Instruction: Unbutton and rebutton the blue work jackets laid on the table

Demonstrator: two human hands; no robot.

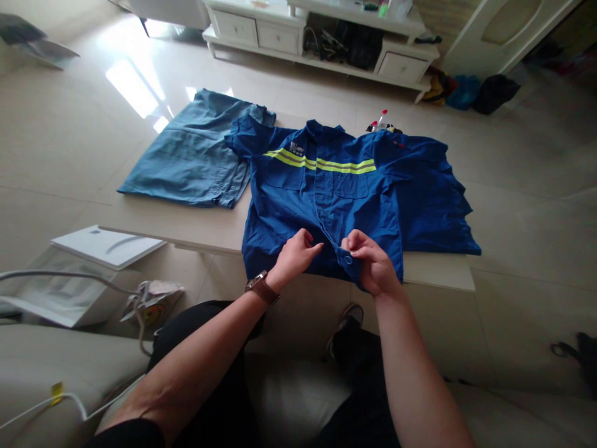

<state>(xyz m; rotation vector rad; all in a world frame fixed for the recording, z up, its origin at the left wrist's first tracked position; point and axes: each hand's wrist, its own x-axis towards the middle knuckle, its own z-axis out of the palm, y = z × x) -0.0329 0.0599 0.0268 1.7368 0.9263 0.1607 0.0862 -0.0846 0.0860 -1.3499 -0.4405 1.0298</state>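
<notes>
A bright blue work shirt with a yellow reflective stripe lies front up on a low pale table, its hem hanging over the near edge. My left hand, a brown watch on its wrist, pinches the left side of the shirt's front opening near the hem. My right hand pinches the right side, thumb and finger at a blue button. The two hands sit close together at the bottom of the placket.
A lighter blue garment lies flat on the table's left part. Small bottles stand behind the shirt. A white box sits on the floor at left, a white cabinet at the back. My legs and a shoe are below.
</notes>
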